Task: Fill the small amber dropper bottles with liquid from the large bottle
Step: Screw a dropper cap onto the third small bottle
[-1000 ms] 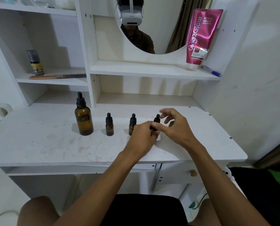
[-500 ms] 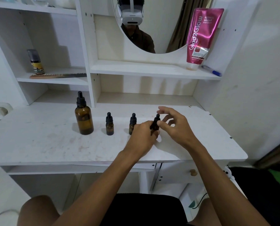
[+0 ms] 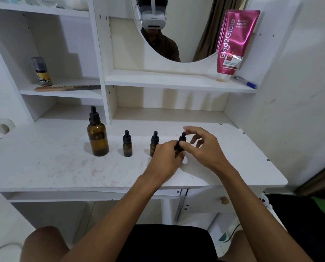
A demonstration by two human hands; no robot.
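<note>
The large amber bottle with a black dropper cap stands on the white desk at the left. Two small amber dropper bottles stand to its right: one in the open, the other partly behind my left hand. My left hand grips the body of a third small bottle, which it hides. My right hand pinches that bottle's black dropper cap with thumb and forefinger, the other fingers spread.
A shelf unit with a round mirror rises behind the desk. A pink tube and a pen sit on the upper shelf. A small spray bottle and a comb lie on the left shelf. A drawer knob shows below.
My right hand's fingers have shifted around the dropper cap, spreading further. The left hand and the other bottles have stayed put.
</note>
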